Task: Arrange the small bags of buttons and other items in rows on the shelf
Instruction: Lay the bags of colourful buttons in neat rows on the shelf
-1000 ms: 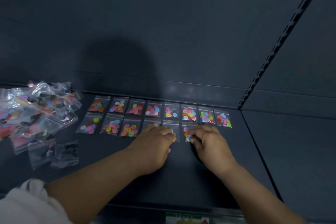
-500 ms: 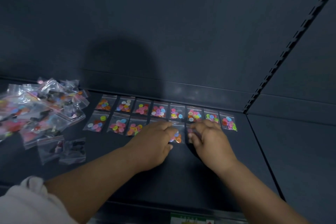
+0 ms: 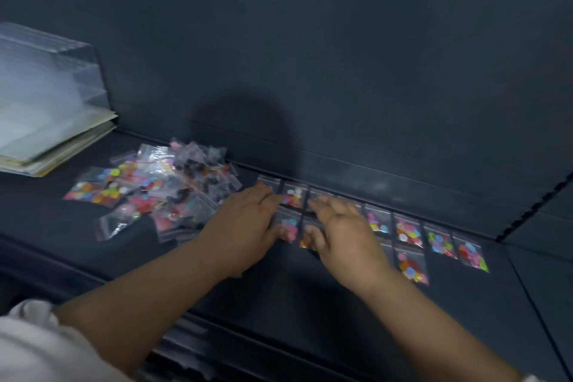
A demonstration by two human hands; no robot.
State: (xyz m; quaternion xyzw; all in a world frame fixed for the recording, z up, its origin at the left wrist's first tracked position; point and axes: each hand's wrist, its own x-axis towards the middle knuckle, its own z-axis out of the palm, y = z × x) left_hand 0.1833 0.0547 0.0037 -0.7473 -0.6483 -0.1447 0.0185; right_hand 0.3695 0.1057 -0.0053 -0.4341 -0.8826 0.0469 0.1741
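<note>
left hand and right hand slid left across two bag rows.

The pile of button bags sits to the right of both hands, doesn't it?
No. In the head view the pile of button bags sits to the left of both hands, beside the left hand, not the right hand.

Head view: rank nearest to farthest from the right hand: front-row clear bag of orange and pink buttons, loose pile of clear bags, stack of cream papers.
1. Front-row clear bag of orange and pink buttons: just right of the right hand.
2. Loose pile of clear bags: to the left.
3. Stack of cream papers: far left.
</note>
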